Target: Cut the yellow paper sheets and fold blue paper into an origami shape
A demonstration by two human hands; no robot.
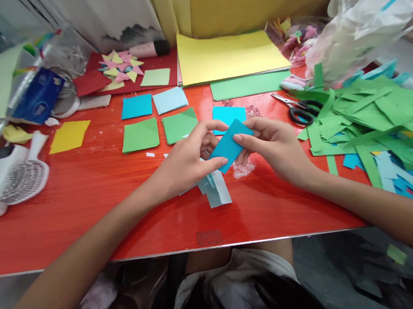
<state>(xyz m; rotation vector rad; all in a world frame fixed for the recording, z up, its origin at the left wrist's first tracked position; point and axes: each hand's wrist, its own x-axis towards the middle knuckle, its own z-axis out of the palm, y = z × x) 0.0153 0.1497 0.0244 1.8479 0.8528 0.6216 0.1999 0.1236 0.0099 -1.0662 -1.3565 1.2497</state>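
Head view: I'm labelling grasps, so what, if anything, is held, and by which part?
Blue paper: the left hand has its thumb on the lower end; the right hand pinches near the upper end.

The blue paper piece (229,148) is a plain, narrow rectangle with straight edges. It is held raised, just toward 3 o'clock of the view centre. Long axis: 7 o'clock to 1 o'clock. One broad face is toward the viewer.
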